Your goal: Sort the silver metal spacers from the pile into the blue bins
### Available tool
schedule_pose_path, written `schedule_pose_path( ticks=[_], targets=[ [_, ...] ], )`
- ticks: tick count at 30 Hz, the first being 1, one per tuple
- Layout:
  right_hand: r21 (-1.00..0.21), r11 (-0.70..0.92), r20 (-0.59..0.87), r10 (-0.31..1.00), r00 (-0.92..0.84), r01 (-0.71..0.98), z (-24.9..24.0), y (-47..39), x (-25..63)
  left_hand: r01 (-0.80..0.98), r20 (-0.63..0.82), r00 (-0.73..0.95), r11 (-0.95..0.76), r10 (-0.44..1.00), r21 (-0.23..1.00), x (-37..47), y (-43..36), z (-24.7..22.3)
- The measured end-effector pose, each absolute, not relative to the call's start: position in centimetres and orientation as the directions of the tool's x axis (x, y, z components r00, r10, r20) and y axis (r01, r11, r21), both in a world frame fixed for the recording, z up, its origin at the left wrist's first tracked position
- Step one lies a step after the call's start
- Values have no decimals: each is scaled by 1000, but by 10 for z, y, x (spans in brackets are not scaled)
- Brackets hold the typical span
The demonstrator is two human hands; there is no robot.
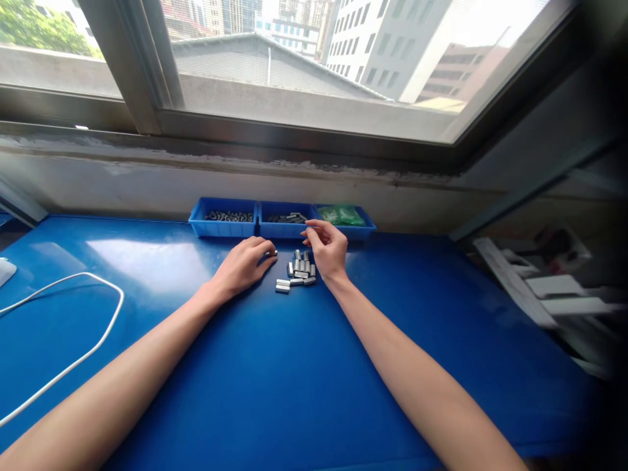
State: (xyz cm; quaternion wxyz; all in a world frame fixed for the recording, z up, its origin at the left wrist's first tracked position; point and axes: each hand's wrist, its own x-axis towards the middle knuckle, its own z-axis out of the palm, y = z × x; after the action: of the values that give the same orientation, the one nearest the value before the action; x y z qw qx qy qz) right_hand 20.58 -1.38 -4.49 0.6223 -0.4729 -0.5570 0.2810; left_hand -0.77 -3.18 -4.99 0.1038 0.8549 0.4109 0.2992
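Over on the blue worktop (pixel 245 386), a dozen or so small, silver-and-black oblong pieces (pixel 301 267) lie loosely clustered between the two hands, a few side by side. That much is laid out; dark small parts (pixel 229 216) fill the left-hand compartment of the blue plastic bins (pixel 223 229), dark strips (pixel 289 218) lie in the middle one and a green plastic packet (pixel 339 214) in the right. I'd judge the work partway along, nothing looking finished.

The left hand (pixel 245 265) rests low, palm down, fingers curled round to a silver piece at their tips; whether its grip pinches or only touches, I can't tell. The right hand (pixel 330 252) is raised beside the cluster, wrist bent, thumb and fingers drawn together; whether that grip holds anything, I can't tell.
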Motion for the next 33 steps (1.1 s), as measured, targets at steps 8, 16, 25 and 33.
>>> schedule_pose_path(
  ticks=[8,16,25,33],
  targets=[
    [-867,418,452,889,73,272,-43,-19,204,300,343,299,-429,890,852,-10,-31,-44],
    [-651,657,564,754,-338,380,-39,-28,199,128,313,310,-366,898,922,-14,-27,-43],
    [-829,493,534,839,108,265,-50,-14,202,351,357,415,-509,837,786,-8,-29,-45],
    [-884,445,468,835,291,143,-53,-2,207,456,427,666,-787,611,416,-3,-38,-43]
  ],
)
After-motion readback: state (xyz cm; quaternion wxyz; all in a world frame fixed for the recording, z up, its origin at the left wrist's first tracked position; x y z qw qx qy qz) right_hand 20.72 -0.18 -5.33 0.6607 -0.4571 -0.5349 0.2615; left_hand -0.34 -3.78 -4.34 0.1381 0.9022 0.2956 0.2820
